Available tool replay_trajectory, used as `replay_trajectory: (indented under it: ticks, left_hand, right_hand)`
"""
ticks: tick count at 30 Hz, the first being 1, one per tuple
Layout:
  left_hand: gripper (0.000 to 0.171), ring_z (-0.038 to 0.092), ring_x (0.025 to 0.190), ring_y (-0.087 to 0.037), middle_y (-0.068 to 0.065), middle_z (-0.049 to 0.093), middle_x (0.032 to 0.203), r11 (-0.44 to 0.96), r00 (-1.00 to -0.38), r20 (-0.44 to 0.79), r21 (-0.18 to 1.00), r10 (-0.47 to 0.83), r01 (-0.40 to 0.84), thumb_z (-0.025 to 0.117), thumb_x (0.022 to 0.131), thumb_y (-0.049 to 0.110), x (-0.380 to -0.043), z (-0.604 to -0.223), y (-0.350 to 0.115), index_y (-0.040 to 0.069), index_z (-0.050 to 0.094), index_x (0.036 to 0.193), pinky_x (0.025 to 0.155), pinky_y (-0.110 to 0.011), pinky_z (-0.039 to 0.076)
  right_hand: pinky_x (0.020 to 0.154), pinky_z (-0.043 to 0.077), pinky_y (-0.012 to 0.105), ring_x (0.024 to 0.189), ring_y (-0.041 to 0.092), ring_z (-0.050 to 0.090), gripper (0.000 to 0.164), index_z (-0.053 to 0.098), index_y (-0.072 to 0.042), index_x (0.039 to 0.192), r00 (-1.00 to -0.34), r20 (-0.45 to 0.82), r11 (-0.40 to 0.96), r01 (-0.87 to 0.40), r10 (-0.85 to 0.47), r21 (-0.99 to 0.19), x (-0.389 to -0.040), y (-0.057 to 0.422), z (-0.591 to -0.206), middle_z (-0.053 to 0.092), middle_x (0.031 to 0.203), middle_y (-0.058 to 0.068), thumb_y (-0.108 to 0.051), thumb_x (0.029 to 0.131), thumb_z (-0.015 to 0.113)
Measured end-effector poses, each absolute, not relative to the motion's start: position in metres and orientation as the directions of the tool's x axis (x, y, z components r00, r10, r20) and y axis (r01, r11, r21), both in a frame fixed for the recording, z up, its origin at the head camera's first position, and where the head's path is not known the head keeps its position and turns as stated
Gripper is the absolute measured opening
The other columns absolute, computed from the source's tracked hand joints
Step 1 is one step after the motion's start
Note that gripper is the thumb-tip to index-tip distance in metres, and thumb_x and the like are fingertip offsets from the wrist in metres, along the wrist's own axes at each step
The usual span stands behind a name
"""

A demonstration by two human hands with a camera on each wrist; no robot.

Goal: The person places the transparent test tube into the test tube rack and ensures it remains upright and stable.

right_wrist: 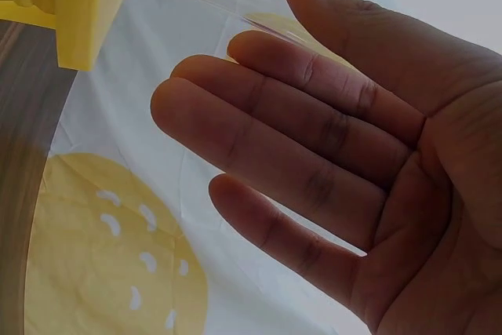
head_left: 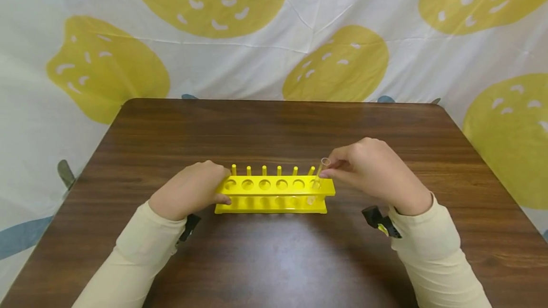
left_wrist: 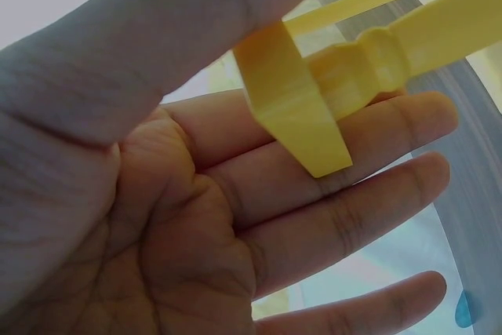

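A yellow test tube rack (head_left: 274,186) stands on the table, with a row of round holes in its upper plate and a row of pegs along the back. At its left end my left hand (head_left: 192,190) grips the upper plate, thumb in front and fingers behind. The left wrist view shows the end of the rack (left_wrist: 294,103) between thumb and fingers. My right hand (head_left: 372,172) pinches a clear glass test tube (head_left: 324,166) near its open top. The tube leans slightly right, its lower part in the rightmost hole. The other holes hold no tubes.
The brown wood-grain table (head_left: 274,260) extends around the rack on all sides. A white curtain (head_left: 239,65) with yellow fruit prints hangs behind the table's back edge. Small black devices are strapped to both wrists, over the cream sleeves (head_left: 141,241).
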State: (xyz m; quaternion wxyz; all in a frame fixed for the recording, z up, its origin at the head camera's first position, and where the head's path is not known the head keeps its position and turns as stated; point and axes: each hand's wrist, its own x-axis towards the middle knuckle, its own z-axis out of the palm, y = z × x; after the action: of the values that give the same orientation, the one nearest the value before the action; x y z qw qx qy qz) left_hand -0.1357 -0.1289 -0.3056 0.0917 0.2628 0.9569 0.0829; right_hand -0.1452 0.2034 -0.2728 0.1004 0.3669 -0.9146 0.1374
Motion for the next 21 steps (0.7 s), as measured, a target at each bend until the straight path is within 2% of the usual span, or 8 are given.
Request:
replay_trajectory:
  ticks: [8,15,21]
  left_hand:
    - [0.030,0.053,0.068,-0.017,0.002,0.061,0.076,0.849,-0.843,-0.146,0.208,0.517,0.485,0.088,0.083,0.026,-0.1367,-0.3074,-0.1301,0.004,0.070,0.093,0.066,-0.035,0.051]
    - [0.033,0.054,0.070,-0.017,0.001,0.063,0.079,0.859,-0.851,-0.161,0.213,0.500,0.465,0.088,0.083,0.028,-0.1357,-0.3073,-0.1302,0.004,0.072,0.099,0.069,-0.035,0.052]
    - [0.033,0.054,0.069,-0.018,0.001,0.062,0.078,0.856,-0.849,-0.148,0.198,0.508,0.477,0.088,0.083,0.028,-0.1362,-0.3068,-0.1299,0.004,0.071,0.097,0.068,-0.035,0.052]
  right_hand:
    - [0.060,0.052,0.030,0.061,-0.003,0.060,0.011,0.079,-0.016,0.087,-0.726,0.254,0.700,-0.685,-0.639,-0.201,-0.1455,0.2027,-0.2732,0.073,0.077,-0.014,-0.025,0.086,0.086]
    - [0.059,0.050,0.029,0.059,-0.005,0.056,0.010,0.079,-0.019,0.086,-0.718,0.243,0.692,-0.695,-0.652,-0.195,-0.1457,0.2026,-0.2728,0.071,0.076,-0.016,-0.026,0.087,0.085]
    - [0.057,0.049,0.028,0.057,-0.006,0.054,0.009,0.078,-0.022,0.084,-0.706,0.248,0.682,-0.707,-0.664,-0.188,-0.1452,0.2037,-0.2711,0.070,0.075,-0.018,-0.026,0.087,0.085]
